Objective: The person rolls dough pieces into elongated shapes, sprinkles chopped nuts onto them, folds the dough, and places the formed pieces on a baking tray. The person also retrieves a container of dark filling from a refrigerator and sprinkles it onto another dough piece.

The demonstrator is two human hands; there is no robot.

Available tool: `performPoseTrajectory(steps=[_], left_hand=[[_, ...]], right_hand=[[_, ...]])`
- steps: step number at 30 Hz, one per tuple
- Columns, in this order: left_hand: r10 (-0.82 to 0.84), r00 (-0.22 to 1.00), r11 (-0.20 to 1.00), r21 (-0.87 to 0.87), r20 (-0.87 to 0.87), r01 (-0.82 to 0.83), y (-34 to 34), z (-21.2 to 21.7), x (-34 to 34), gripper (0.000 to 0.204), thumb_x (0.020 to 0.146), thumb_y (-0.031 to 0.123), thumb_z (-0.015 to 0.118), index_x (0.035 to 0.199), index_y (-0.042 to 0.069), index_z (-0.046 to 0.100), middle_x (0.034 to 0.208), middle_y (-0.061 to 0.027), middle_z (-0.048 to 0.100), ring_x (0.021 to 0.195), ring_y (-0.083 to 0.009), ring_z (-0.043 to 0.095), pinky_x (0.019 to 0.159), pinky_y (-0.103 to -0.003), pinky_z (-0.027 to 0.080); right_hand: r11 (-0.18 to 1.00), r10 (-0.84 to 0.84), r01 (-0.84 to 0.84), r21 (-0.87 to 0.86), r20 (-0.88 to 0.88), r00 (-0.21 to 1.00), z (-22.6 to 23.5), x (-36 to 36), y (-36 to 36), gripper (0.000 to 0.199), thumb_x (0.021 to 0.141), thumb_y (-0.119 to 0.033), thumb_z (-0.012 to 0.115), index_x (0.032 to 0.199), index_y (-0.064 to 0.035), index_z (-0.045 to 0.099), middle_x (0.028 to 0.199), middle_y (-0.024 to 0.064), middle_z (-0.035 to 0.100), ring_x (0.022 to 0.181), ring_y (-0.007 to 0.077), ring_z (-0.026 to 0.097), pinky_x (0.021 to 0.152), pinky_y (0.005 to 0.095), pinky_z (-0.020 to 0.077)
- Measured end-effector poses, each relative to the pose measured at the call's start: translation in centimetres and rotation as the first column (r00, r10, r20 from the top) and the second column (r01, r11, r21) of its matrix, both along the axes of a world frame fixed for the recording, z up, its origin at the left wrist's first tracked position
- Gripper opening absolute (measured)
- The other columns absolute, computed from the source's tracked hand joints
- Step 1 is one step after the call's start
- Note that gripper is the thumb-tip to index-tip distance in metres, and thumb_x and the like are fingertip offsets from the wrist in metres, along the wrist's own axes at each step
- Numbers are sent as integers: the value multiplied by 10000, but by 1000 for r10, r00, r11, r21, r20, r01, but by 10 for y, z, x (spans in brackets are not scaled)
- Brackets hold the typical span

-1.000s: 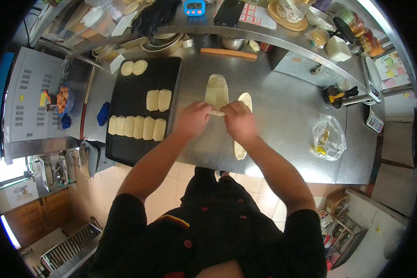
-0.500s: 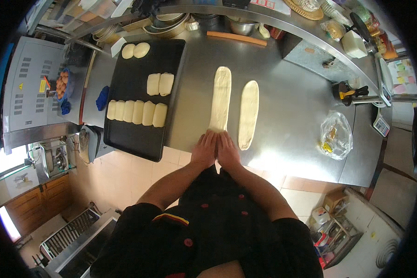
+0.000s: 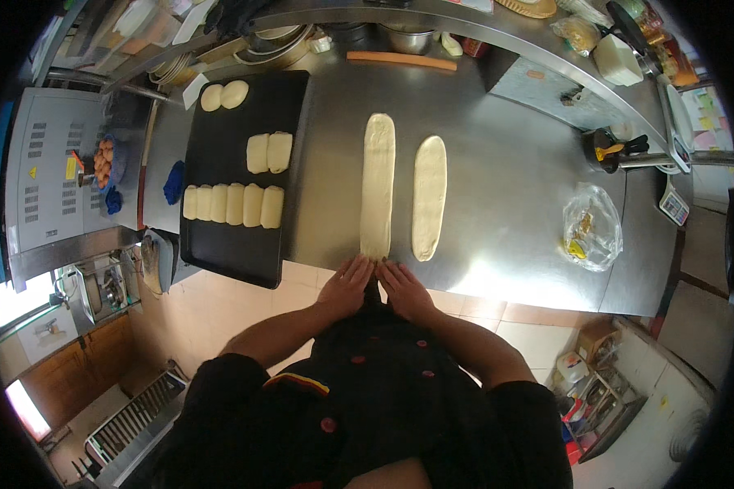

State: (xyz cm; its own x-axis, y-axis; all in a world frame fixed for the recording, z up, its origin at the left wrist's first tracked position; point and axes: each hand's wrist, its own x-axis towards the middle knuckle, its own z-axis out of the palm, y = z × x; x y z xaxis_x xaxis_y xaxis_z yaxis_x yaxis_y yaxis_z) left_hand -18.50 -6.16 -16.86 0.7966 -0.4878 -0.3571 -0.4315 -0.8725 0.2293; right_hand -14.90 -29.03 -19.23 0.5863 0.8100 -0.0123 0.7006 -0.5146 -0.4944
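Your left hand (image 3: 347,283) and right hand (image 3: 404,289) have drawn down to the near edge of the steel table (image 3: 506,204), and the long dough strip (image 3: 378,183), at the frame's centre, reaches lower than before. Your fingertips meet its lower end, which is hard to make out beneath them; whether they pinch it, I cannot tell. Just right lies the shorter strip (image 3: 429,200), untouched. Upper left, the black tray (image 3: 220,155) bears dough pieces (image 3: 233,204). Goods on the shelf (image 3: 497,34) are cut off above.

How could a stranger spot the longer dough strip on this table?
On the steel table, find the big black tray at the left. Just right of it lies a long, pale dough strip. Unlike the shorter strip to its right, it ends at the person's fingers.
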Motion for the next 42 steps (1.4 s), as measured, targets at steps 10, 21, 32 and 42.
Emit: performPoseTrajectory(steps=[10,21,32,42], left_hand=[[270,957,845,-449,-109,-290,9,6,135,327,867,72,605,1186,74,676,1123,-139,683,1093,-356,626,969,-484,504],[448,894,744,-566,31,-354,-74,-12,304,612,804,7,667,1392,56,502,1358,-191,575,1289,-398,509,1123,-457,410],[330,895,881,-243,-300,-406,-75,-3,339,311,873,114,660,1165,8,662,1185,-181,656,1176,-353,579,996,-485,489],[315,907,701,-575,-281,-422,-64,33,289,274,873,77,689,1146,65,712,978,-154,730,881,-323,707,813,-392,550]], right_hand=[[345,-149,850,-398,-917,-369,-4,108,-33,422,1047,-360,535,900,10,673,864,170,730,741,227,727,642,367,589],[526,-644,828,-193,-727,239,4,189,-30,320,1015,-279,576,883,-36,736,787,126,748,708,258,737,663,381,580],[834,-549,470,-288,-361,754,16,305,-27,334,884,-66,643,1208,-138,679,1345,129,598,1283,336,548,1062,444,476],[846,-434,534,1,-579,690,87,277,-49,206,865,-26,721,1071,-32,721,952,97,745,831,227,701,785,334,561]])
